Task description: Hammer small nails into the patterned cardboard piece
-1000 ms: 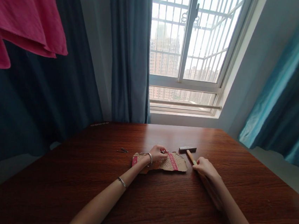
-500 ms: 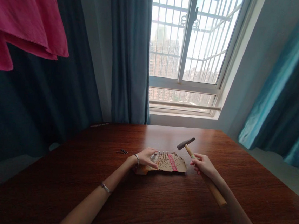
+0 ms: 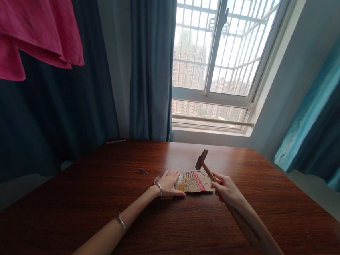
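Observation:
My right hand (image 3: 225,190) is closed round the wooden handle of a hammer (image 3: 208,171). The hammer's dark metal head is raised above the right part of a flat tan piece of board (image 3: 196,184), which is covered in small dark dots and crossed by a pink band. Several nails (image 3: 188,174) stand upright in a row along the board's far side. My left hand (image 3: 169,183) lies flat on the board's left end, fingers stretched out and thumb apart. A bracelet (image 3: 159,189) circles the left wrist.
A few loose nails (image 3: 143,171) lie on the brown wooden table (image 3: 137,220), left of the board. Behind the table are a barred window (image 3: 214,59) and blue curtains (image 3: 152,61). Pink cloth (image 3: 32,22) hangs at upper left.
My left hand has come down flat onto the board's left end. The hammer has swung left, its head turned more upright. The view has shifted slightly.

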Motion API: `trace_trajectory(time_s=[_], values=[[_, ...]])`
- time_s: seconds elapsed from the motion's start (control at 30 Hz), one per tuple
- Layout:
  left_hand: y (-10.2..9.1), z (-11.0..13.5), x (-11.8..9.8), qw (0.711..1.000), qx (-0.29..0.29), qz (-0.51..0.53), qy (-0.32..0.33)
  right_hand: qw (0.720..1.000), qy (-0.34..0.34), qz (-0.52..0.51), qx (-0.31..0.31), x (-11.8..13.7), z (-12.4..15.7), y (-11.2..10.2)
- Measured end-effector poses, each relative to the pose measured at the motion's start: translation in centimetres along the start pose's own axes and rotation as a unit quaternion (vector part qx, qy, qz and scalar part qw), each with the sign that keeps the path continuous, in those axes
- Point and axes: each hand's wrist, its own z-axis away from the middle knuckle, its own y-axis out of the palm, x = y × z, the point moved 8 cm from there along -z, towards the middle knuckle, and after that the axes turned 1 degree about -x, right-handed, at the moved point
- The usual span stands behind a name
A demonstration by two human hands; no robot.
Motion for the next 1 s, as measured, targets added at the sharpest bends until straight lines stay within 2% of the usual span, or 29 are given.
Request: trace_trajectory(time_s=[0.4,1.0], values=[[-0.2,0.1,0.0,1.0,-0.013,0.01,-0.005,0.999,-0.004,0.048,0.019,0.9,-0.7,1.1],[-0.2,-0.1,0.2,0.999,-0.019,0.027,0.006,0.999,-0.02,0.038,0.021,1.1,-0.5,1.9]])
